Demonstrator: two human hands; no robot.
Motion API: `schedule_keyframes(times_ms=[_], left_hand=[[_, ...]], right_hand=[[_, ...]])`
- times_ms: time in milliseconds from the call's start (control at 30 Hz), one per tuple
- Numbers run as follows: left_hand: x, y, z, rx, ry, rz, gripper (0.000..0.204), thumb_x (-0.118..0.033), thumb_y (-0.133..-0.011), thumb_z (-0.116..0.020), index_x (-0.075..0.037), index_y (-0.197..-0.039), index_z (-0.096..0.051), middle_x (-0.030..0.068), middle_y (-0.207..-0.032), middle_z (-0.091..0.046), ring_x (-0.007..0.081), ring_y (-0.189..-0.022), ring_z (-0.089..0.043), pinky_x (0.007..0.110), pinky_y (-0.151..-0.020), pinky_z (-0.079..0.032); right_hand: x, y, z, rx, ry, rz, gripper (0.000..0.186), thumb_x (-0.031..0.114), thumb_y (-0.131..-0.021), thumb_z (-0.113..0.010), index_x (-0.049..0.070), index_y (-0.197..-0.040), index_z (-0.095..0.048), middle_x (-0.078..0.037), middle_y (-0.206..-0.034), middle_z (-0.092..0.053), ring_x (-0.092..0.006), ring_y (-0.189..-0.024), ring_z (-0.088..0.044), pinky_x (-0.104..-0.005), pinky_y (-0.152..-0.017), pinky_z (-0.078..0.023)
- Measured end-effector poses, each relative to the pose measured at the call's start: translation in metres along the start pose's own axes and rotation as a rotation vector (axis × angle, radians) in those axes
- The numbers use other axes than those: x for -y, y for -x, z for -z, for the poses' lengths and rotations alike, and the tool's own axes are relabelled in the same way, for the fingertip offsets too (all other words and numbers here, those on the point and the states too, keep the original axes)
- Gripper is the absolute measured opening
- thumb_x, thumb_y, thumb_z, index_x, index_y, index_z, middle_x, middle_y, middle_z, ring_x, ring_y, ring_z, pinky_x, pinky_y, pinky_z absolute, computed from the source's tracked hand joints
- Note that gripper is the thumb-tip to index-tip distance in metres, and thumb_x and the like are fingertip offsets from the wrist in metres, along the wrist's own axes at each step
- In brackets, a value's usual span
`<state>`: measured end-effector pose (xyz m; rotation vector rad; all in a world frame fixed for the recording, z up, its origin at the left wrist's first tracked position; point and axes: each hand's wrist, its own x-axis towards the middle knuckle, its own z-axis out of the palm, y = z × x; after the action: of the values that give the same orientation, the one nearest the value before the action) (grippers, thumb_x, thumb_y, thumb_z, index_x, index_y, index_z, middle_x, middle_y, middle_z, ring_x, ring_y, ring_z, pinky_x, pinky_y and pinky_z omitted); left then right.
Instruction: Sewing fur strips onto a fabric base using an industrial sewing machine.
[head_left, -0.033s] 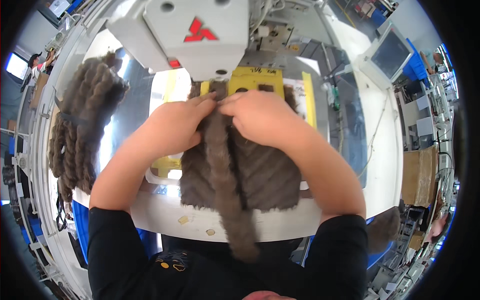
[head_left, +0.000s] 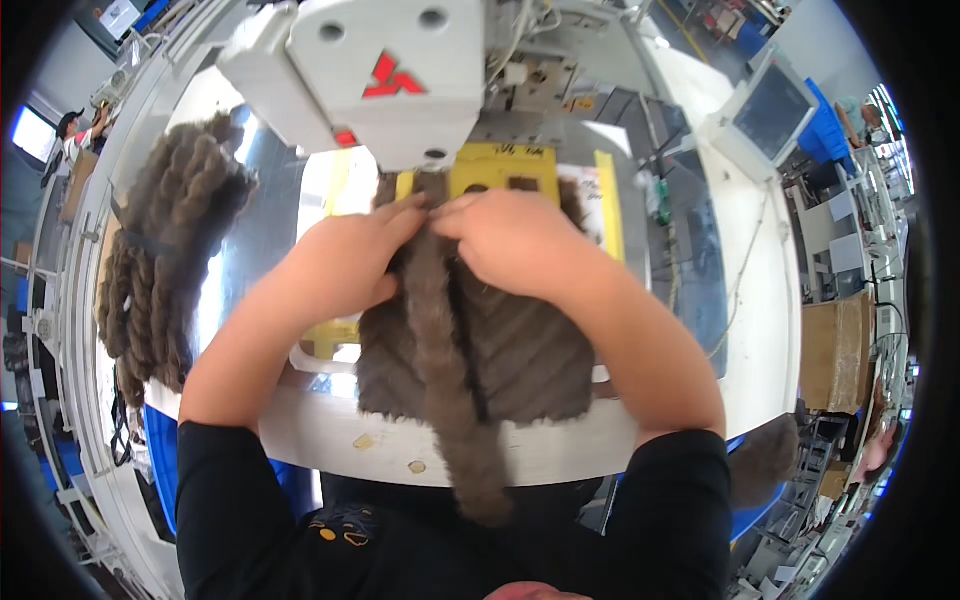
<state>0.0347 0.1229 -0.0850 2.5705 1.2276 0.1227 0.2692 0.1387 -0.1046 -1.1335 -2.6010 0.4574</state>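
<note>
A long strip of brown fur [head_left: 432,330] runs from beneath the machine head toward my body, its near end hanging over the table edge. Under it lies a wider brown fur piece [head_left: 535,355] with slanting ridges. My left hand [head_left: 345,255] rests on the strip's far part, fingers stretched and thumb apart. From the other side my right hand [head_left: 515,240] lays its extended fingers on the same spot, fingertips nearly meeting the left ones. Just beyond my fingers is a yellow plate [head_left: 505,165] with cut-outs. The white machine head [head_left: 400,125] hangs close above them.
A tied bundle of brown fur strips [head_left: 180,215] lies at the table's left. A screen [head_left: 770,120] stands at the far right, with a cable on the tabletop near it. More brown fur [head_left: 765,462] is at lower right, below a cardboard box [head_left: 838,350].
The whole view has shifted slightly, with the machine head a little farther left in it. Both hands stay at the same place on the fur strip.
</note>
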Motion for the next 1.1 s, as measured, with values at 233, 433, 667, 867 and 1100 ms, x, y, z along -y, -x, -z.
schedule_keyframes(times_ms=[233, 433, 667, 867, 1100], left_hand=[[-0.073, 0.065, -0.014, -0.086, -0.215, -0.255, 0.082, -0.02, -0.06, -0.087, -0.011, -0.138, -0.06, 0.0164, -0.145, -0.057, 0.0282, -0.094, -0.065, 0.039, -0.078, -0.051], [-0.108, 0.096, -0.041, -0.123, -0.317, -0.461, 0.041, -0.021, -0.08, -0.065, -0.013, -0.12, -0.069, 0.0107, -0.131, -0.066, 0.0205, -0.081, -0.058, 0.034, -0.072, -0.045], [-0.083, 0.132, -0.019, -0.372, 0.103, -0.224, 0.036, -0.01, -0.08, -0.073, -0.004, -0.116, -0.072, 0.0199, -0.132, -0.067, 0.032, -0.102, -0.069, 0.039, -0.083, -0.054], [-0.057, 0.186, -0.013, -0.693, 0.345, 0.155, 0.038, 0.002, -0.078, -0.086, -0.003, -0.112, -0.071, 0.0167, -0.123, -0.072, 0.0287, -0.109, -0.072, 0.037, -0.095, -0.059], [-0.064, 0.208, -0.01, -0.755, 0.065, -0.097, 0.043, -0.012, -0.077, -0.088, -0.001, -0.116, -0.073, 0.0183, -0.116, -0.074, 0.0297, -0.096, -0.071, 0.038, -0.08, -0.057]], right_hand=[[0.002, 0.004, -0.003, 0.123, 0.001, -0.002, 0.04, 0.009, -0.09, -0.061, 0.01, -0.128, -0.072, -0.004, -0.136, -0.069, -0.0293, -0.119, -0.067, -0.0435, -0.096, -0.057], [0.004, 0.007, 0.0, 0.106, 0.009, -0.007, 0.04, 0.008, -0.089, -0.059, 0.009, -0.127, -0.072, -0.005, -0.137, -0.068, -0.0292, -0.12, -0.066, -0.0448, -0.096, -0.056], [-0.019, 0.007, -0.015, -0.137, -0.116, 0.115, 0.04, 0.008, -0.087, -0.057, 0.005, -0.124, -0.071, -0.012, -0.127, -0.071, -0.0353, -0.116, -0.066, -0.0453, -0.099, -0.054], [0.004, 0.014, -0.025, -0.113, -0.193, 0.151, 0.035, 0.01, -0.09, -0.058, 0.004, -0.122, -0.072, -0.014, -0.119, -0.071, -0.0356, -0.111, -0.067, -0.0447, -0.096, -0.055], [0.068, 0.017, -0.013, 0.139, -0.667, -0.073, 0.027, 0.018, -0.096, -0.068, -0.001, -0.114, -0.074, -0.01, -0.094, -0.075, -0.0166, -0.077, -0.069, -0.0321, -0.071, -0.055]])
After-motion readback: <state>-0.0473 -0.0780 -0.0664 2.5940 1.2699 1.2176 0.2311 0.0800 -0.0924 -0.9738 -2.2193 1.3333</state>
